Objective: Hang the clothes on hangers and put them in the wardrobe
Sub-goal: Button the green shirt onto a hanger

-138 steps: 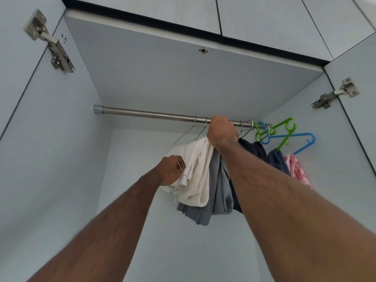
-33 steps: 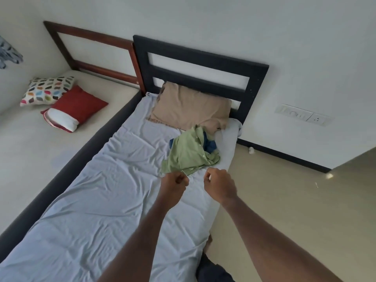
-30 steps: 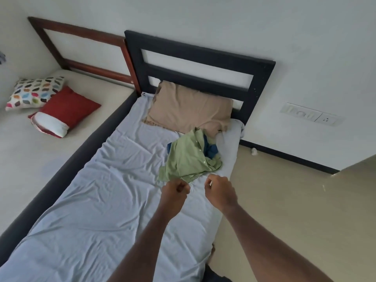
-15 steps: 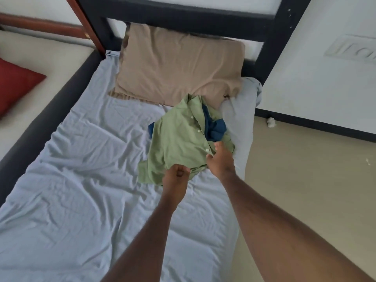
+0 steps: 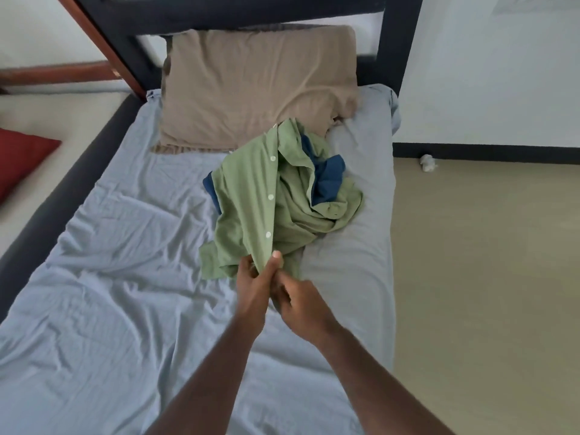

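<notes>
A crumpled green button shirt point(image 5: 251, 189) lies on the light blue bed sheet point(image 5: 125, 277), just below the pillow. A dark blue garment point(image 5: 328, 174) lies under it and shows through its folds. My left hand point(image 5: 254, 290) pinches the shirt's buttoned edge near the hem and lifts it slightly. My right hand point(image 5: 301, 306) is pressed against the left hand with its fingers curled. They are blurred and partly hidden, so I cannot tell whether they hold cloth. No hanger or wardrobe is in view.
A tan pillow point(image 5: 251, 83) leans against the dark headboard point(image 5: 251, 11). A second bed with a red cushion point(image 5: 18, 158) adjoins on the left. Beige floor point(image 5: 486, 277) runs along the right, with a small white scrap point(image 5: 428, 163) by the skirting.
I turned from the wardrobe rail to the bed and came closer. My left hand took hold of the green shirt's edge, and my right hand drew back beside it.
</notes>
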The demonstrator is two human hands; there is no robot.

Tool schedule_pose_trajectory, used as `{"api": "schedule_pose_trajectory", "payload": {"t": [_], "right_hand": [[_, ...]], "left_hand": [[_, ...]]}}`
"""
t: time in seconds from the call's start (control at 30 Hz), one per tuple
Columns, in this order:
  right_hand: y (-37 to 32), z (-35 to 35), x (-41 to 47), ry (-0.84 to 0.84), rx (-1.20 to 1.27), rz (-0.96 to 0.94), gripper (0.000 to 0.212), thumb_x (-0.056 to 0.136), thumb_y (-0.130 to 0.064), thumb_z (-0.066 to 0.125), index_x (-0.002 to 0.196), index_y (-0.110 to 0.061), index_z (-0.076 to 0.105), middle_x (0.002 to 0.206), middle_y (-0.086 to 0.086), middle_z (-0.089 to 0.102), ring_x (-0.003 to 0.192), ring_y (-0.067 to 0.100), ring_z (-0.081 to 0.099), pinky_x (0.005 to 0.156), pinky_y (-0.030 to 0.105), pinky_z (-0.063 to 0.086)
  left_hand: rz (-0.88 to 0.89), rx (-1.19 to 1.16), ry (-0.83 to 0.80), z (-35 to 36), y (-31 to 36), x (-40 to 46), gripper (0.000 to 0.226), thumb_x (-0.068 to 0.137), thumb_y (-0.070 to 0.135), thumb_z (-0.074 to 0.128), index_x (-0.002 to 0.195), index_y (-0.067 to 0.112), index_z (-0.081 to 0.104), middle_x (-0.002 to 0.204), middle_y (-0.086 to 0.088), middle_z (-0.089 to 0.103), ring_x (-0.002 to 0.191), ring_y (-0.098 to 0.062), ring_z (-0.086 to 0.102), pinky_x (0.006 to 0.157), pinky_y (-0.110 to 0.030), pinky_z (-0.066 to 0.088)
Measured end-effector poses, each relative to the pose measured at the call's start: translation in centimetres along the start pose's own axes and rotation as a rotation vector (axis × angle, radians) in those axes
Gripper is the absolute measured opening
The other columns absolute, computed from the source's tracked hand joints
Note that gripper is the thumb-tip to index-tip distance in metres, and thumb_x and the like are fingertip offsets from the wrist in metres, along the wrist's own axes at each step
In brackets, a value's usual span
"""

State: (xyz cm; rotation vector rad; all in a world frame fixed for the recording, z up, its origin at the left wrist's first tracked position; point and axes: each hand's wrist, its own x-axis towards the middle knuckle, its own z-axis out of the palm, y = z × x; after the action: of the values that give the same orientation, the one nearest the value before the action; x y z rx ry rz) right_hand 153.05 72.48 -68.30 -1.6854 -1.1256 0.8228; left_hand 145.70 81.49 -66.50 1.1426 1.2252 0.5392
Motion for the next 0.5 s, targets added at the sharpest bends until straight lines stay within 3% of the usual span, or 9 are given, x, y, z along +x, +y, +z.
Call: {"api": "schedule_pose_trajectory", "payload": {"t": [0.07,0.17,0.23,0.3,0.4,0.5], "right_hand": [[0.7,2.2,-2.0,-0.104,-0.054,-0.041,0.020,0.097,-0.014,0.051,0.101,-0.031,0.060,0.076,-0.013,0.064,0.067,0.014,0.054,0.062,0.024,0.042],[1.9,4.2,-2.9,-0.140,-0.119,-0.022,0.018,0.091,-0.014,0.053,0.077,-0.023,0.058,0.068,-0.008,0.058,0.067,0.016,0.053,0.063,0.028,0.039],[1.8,4.7,-3.5,-0.050,-0.130,0.015,0.019,0.087,-0.013,0.057,0.069,-0.021,0.056,0.063,-0.009,0.054,0.064,0.017,0.052,0.062,0.030,0.041],[1.4,4.8,-4.3,0.163,-0.025,0.087,0.012,0.085,-0.015,0.061,0.074,-0.020,0.066,0.070,-0.008,0.065,0.068,0.017,0.062,0.067,0.029,0.049],[-1.0,5.7,-7.1,0.539,0.337,0.150,0.011,0.093,-0.030,0.066,0.091,-0.019,0.067,0.088,-0.006,0.070,0.081,0.020,0.069,0.067,0.023,0.051],[-3.2,7.9,-9.2,0.664,0.488,0.194,0.028,0.093,-0.041,0.069,0.114,-0.025,0.061,0.104,-0.007,0.071,0.093,0.011,0.070,0.080,0.027,0.056]], "left_hand": [[0.055,0.139,-0.007,-0.9,-0.5,0.8,0.057,0.072,0.045,0.084,0.119,0.021,0.062,0.105,0.001,0.073,0.098,-0.017,0.071,0.083,-0.037,0.059],[0.197,0.293,0.088,-1.8,-0.7,2.3,0.042,0.088,0.031,0.072,0.125,0.016,0.060,0.110,0.000,0.069,0.102,-0.018,0.067,0.087,-0.039,0.058],[0.343,0.315,0.079,-2.6,-1.2,2.0,0.026,0.097,0.024,0.062,0.121,0.013,0.061,0.102,-0.001,0.068,0.096,-0.019,0.066,0.082,-0.035,0.056],[0.482,0.391,-0.003,-3.6,-2.2,0.9,0.008,0.100,0.019,0.056,0.104,0.016,0.063,0.086,0.001,0.065,0.082,-0.020,0.064,0.071,-0.033,0.053],[0.658,0.501,-0.329,-7.4,-4.6,-3.6,0.018,0.100,0.011,0.054,0.085,0.016,0.062,0.070,0.007,0.061,0.064,-0.011,0.057,0.062,-0.029,0.047],[0.722,0.699,-0.744,-13.2,-7.5,-8.5,0.031,0.090,0.004,0.055,0.070,0.027,0.055,0.060,0.018,0.052,0.056,0.000,0.047,0.056,-0.025,0.041]]}}
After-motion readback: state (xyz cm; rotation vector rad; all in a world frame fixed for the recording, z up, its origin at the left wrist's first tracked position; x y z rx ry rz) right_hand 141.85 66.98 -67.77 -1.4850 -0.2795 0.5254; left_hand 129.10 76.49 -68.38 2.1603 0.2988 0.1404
